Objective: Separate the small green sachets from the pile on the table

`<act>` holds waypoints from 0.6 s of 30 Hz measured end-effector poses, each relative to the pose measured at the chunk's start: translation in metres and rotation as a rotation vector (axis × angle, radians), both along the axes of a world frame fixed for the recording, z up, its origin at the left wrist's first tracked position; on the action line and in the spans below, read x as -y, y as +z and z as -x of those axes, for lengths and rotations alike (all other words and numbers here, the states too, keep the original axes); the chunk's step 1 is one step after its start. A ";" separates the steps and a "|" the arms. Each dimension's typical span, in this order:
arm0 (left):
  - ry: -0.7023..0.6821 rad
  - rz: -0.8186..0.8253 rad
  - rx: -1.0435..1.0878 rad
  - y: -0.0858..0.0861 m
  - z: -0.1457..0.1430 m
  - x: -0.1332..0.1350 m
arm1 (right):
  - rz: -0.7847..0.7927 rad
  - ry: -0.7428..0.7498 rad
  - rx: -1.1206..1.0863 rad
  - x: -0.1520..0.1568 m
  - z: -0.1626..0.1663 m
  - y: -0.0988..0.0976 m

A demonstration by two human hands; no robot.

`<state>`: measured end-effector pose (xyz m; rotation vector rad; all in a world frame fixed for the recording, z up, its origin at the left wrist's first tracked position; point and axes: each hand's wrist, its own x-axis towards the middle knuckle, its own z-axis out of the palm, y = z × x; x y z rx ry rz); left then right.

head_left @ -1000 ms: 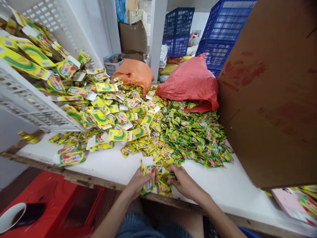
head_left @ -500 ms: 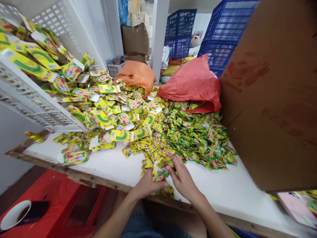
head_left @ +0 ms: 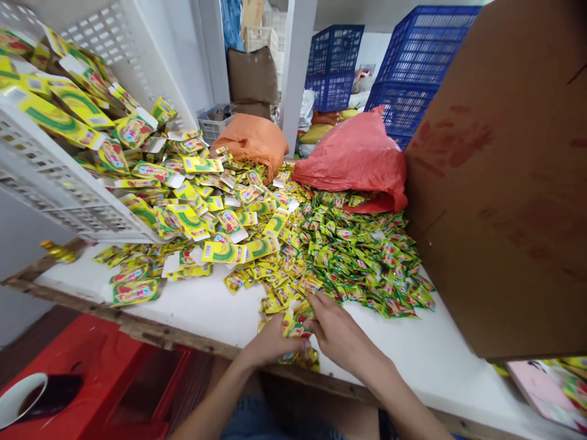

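Near the table's front edge, my left hand (head_left: 271,343) is wrapped round a small yellow-green printed box (head_left: 293,324). My right hand (head_left: 331,327) is at the box's upper right end, fingers bent and pressed together; what they pinch, if anything, is mostly hidden. Beyond my hands lies a heap of yellow sachets (head_left: 287,272), and to its right a heap of green sachets (head_left: 367,263). A few yellow sachets (head_left: 313,359) lie under my hands. Loose flat boxes (head_left: 224,252) spread to the left.
A tipped white crate (head_left: 105,214) full of boxes stands at left. Behind are an orange sack (head_left: 252,135) and a red sack (head_left: 353,156). A large cardboard carton (head_left: 504,201) bounds the right. Below left, a cup (head_left: 21,400) is on a red stool (head_left: 105,360).
My right hand has moved in against the box top; the green sachet it held is now out of sight. My left hand keeps the box in nearly the same place.
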<state>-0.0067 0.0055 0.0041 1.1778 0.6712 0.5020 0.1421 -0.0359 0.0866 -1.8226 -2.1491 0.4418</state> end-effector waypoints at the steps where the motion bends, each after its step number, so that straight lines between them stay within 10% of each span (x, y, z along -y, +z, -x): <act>1: 0.020 -0.016 -0.015 0.001 -0.001 0.000 | 0.005 0.002 0.030 -0.001 0.003 0.003; 18: 0.059 -0.192 -0.058 0.004 0.002 -0.005 | -0.086 0.068 -0.183 -0.002 0.011 -0.013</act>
